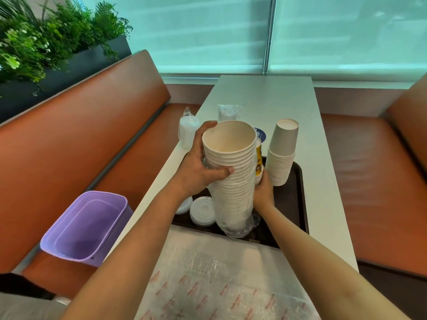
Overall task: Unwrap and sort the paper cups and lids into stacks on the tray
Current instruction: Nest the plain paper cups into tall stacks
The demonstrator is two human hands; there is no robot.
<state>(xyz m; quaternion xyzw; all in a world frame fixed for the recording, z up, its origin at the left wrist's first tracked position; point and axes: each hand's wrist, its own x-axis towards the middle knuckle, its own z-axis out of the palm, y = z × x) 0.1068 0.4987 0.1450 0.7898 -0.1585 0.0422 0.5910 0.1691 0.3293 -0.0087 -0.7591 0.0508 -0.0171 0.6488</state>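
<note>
Crinkly printed plastic wrap [221, 280] lies nearest me, ahead of the dark tray [300, 204]. Over that tray my left hand [198, 167] curls round the ribbed white cup stack [233, 181] near its top, and my right hand [263, 190] grips its far side. Light, crushable paper, I'd judge, so hold low where clear film [238, 227] is bunched.

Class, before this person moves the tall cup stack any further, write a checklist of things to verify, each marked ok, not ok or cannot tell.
1. Left hand grips the tall cup stack: ok.
2. Right hand steadies the stack's far side: ok.
3. Plastic wrap fully off the stack's lower end: not ok.
4. Stack upright: not ok, it tilts.
5. Free room on the tray beside the upside-down cup stack: cannot tell.
6. White lids clear of the stack's base: cannot tell.
</note>
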